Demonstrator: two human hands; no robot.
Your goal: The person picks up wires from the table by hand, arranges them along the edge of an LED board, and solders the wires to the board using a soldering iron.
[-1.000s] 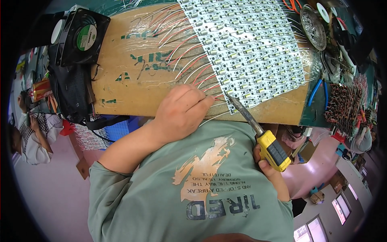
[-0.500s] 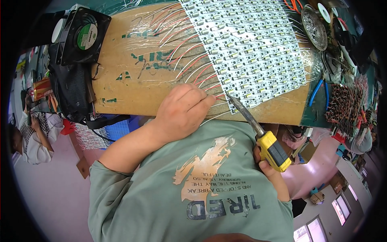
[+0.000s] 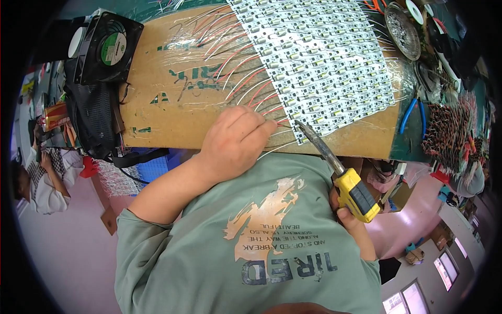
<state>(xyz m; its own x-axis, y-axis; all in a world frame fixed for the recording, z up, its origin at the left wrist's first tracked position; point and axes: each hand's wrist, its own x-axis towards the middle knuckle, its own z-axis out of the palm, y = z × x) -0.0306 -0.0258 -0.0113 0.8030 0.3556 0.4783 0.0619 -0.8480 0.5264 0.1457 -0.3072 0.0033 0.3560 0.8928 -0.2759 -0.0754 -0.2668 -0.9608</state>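
My right hand point(image 3: 346, 215) is wrapped round the yellow and black handle of a soldering iron point(image 3: 357, 194), largely hidden behind it. The iron's dark tip touches or hovers just over the near left corner of a white panel of small circuit boards point(image 3: 324, 68); I cannot tell which. Rows of small components cover the panel, and red and white wires point(image 3: 242, 71) stick out along its left edge. Closed in a pinch, my left hand point(image 3: 235, 137) is at that same corner with a thin red wire point(image 3: 282, 123) at its fingertips.
The panel lies on a brown cardboard sheet point(image 3: 157, 115). A black fan point(image 3: 107, 47) stands at the left above a black mesh bag point(image 3: 91, 115). To the right are blue-handled pliers point(image 3: 413, 119), a round metal dish point(image 3: 402, 32) and a bundle of wires point(image 3: 452, 136). Another person point(image 3: 47, 178) sits far left.
The panel and its wires sit slightly higher and further left in the picture. My left hand has shifted a little the same way. Both hands keep their grips.
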